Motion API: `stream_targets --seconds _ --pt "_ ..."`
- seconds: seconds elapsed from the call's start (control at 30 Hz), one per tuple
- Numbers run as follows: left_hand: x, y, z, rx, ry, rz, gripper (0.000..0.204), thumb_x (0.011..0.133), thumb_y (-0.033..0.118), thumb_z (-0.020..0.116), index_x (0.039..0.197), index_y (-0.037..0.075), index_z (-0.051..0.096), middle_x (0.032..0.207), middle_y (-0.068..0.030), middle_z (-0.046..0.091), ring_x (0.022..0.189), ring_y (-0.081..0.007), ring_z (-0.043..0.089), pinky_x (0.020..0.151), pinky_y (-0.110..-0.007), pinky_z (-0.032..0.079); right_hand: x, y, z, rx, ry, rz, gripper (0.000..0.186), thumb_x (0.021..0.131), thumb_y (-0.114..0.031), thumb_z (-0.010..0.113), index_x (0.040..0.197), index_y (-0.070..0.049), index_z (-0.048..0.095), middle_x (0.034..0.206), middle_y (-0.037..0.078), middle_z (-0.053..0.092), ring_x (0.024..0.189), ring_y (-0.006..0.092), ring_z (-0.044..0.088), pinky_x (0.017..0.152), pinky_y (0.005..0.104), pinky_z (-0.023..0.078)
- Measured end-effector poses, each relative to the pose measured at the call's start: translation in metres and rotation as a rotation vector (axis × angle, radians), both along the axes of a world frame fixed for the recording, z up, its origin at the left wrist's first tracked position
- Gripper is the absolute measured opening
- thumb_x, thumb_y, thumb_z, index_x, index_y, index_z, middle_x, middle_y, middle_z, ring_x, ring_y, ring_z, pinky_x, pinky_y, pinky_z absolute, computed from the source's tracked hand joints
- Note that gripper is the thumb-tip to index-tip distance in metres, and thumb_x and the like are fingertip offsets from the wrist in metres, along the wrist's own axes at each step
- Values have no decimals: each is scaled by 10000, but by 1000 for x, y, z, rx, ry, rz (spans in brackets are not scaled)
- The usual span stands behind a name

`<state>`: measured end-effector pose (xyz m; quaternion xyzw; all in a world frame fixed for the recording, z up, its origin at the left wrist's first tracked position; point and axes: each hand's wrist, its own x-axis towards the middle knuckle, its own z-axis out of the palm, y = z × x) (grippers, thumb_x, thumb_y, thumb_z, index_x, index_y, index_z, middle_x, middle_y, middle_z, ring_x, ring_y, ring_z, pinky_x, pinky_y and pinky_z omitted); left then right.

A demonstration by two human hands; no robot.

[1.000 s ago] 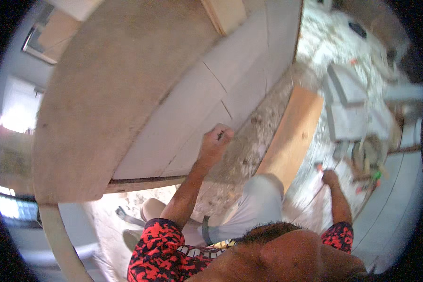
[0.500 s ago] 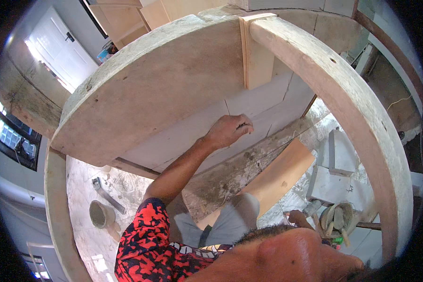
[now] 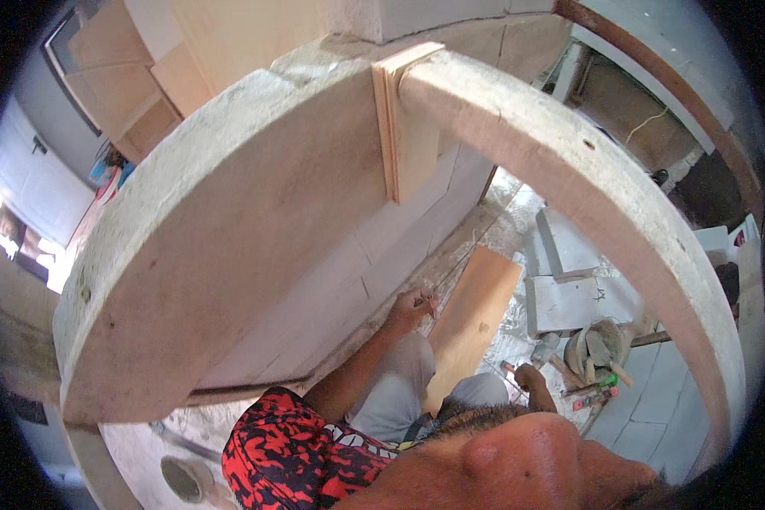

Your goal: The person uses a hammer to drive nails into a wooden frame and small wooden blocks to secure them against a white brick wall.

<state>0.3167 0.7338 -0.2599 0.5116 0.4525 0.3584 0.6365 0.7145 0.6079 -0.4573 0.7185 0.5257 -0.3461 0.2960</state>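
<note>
My left hand point(image 3: 410, 309) is low beside the pale block wall point(image 3: 340, 285), its fingers curled inward; whatever they hold, if anything, is too small to make out. Just right of it a wooden board point(image 3: 474, 319) lies on the floor. My right hand point(image 3: 533, 381) is closed near my knee, and a thin reddish end point(image 3: 508, 367) sticks out past the fingers, its kind unclear. Close to this hand lies a grey cylindrical tool head point(image 3: 545, 347). Beyond that stands a bucket point(image 3: 622, 334) with a trowel point(image 3: 597, 347) in it.
A curved concrete slab point(image 3: 221, 221) rises over my left arm. A concrete arch point(image 3: 603, 161) bends round on the right, with a plywood piece point(image 3: 410, 161) at its joint. White blocks point(image 3: 565, 302) rest on the floor. A second bucket point(image 3: 181, 478) stands at lower left.
My left hand has come down from the block wall toward the floor, near the board. The view has shifted, and my right hand stays low by the tools.
</note>
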Motion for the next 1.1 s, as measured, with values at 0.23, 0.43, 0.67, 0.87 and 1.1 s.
stream_targets --seconds 0.23,0.43,0.67,0.87,1.1 --pt "31 39 -52 -182 -44 -155 377 803 420 632 860 49 594 710 -44 622 400 -62 420 363 -243 331 10 -52 1 201 131 -11 337 786 -303 541 934 -6 599 820 198 623 789 369 611 658 437 466" --pt "67 69 -146 -202 45 -198 265 783 334 626 777 70 617 686 -19 616 406 -93 444 374 -256 346 14 -26 8 258 149 -34 333 780 -294 550 938 -4 593 816 199 619 781 373 607 653 440 464" --pt "113 109 -231 -39 193 -471 265 743 316 623 659 67 645 597 -38 619 480 -133 545 477 -310 452 19 17 2 411 223 11 330 772 -285 560 942 -3 586 811 200 615 771 379 603 648 443 461" --pt "87 141 -224 125 439 -523 275 782 315 585 697 56 619 601 -33 588 500 -124 533 480 -307 442 43 53 5 620 416 136 329 765 -276 569 946 -2 580 807 202 612 763 383 599 643 446 459" --pt "9 101 -208 -42 620 -476 278 825 319 551 785 46 584 623 -18 545 510 -107 496 468 -292 412 -26 164 50 750 790 417 354 789 -185 582 1089 -15 507 874 214 590 808 360 595 689 395 474"
